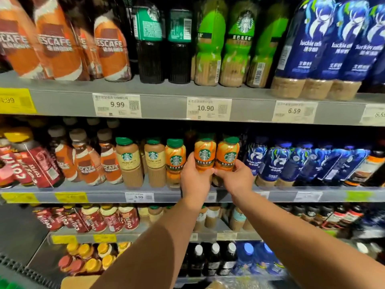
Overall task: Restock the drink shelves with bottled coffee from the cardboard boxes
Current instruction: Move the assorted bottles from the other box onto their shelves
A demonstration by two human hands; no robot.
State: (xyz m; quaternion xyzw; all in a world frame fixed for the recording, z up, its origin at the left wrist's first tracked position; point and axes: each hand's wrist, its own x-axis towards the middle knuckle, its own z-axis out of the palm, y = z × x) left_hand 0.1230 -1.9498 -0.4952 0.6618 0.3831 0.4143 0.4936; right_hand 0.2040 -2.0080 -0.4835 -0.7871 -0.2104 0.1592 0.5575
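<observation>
Left hand (pixel 194 181) grips one orange bottle (pixel 205 153), fingers (pixel 190 162) curled round it. My right hand (pixel 235 178) clasps the second orange bottle (pixel 228 154). Both bottles touch, at the middle shelf (pixel 100 189) front.

orange Starbucks bottles (pixel 205 153) (pixel 229 156) (pixel 175 158): 3 | cream latte bottles (pixel 127 158) (pixel 155 156): 2 | hands (pixel 194 180) (pixel 236 180): 2

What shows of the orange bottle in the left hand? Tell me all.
The orange bottle is upright, with a green cap and a glossy orange wrapper bearing a round Starbucks logo above white characters. The left hand grips its lower part over the middle shelf; its base is hidden. A twin bottle in the right hand is close beside it.
</observation>
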